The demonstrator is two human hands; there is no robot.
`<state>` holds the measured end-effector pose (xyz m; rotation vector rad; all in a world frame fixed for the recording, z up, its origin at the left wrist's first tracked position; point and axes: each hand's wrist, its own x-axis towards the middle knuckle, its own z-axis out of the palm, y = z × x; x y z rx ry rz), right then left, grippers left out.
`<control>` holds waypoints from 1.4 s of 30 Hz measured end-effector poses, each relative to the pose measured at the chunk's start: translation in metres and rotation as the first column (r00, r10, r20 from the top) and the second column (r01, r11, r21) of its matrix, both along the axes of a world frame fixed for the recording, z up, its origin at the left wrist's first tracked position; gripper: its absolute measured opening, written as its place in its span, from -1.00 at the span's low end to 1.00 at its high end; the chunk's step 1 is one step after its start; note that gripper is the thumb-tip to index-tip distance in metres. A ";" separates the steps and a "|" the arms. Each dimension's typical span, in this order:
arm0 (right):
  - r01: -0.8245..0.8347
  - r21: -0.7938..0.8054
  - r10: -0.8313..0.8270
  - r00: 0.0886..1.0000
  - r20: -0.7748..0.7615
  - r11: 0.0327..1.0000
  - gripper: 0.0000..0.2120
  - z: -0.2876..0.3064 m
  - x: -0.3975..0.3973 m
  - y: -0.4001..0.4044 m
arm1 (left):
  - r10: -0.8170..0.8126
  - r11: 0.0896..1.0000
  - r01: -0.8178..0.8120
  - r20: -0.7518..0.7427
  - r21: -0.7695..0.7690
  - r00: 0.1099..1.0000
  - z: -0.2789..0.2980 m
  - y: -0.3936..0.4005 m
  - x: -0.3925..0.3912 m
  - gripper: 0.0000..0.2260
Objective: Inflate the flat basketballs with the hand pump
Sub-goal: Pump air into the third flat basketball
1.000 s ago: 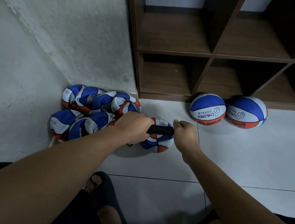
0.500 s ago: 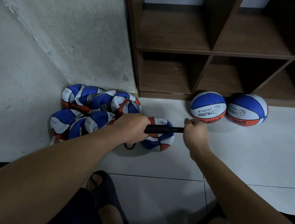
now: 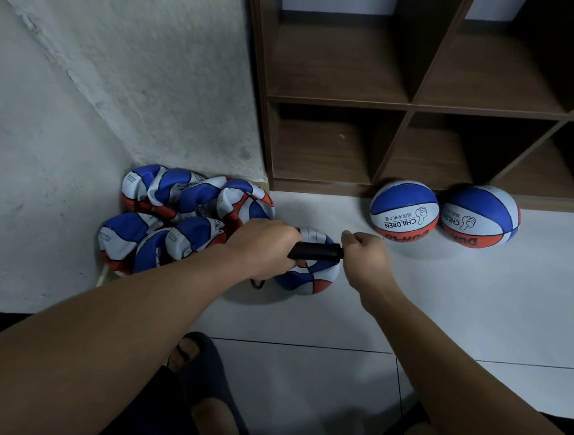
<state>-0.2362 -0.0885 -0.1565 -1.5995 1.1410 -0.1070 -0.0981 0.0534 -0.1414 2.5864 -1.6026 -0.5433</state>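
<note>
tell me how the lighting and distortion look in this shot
Head view: dim, bluish light; the brown wooden shelf bows outward, wide-angle warping; soft shadow under the blue, white and orange ball being pumped; text on the round inflated ball stays readable, so focus is fair.

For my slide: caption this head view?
Both hands work a black hand pump over a half-flat blue-white-orange basketball.

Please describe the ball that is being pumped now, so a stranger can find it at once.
Start at the brown shelf unit and go down to the white floor before its left corner. The ball lies alone under the black pump, between the crumpled pile and two round balls.
</note>
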 end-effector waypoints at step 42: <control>0.196 -0.056 -0.196 0.981 0.000 0.979 -0.80 -0.012 -0.018 -0.035 | 0.042 0.998 -0.045 0.100 0.032 0.994 -0.024 0.019 0.021 -0.79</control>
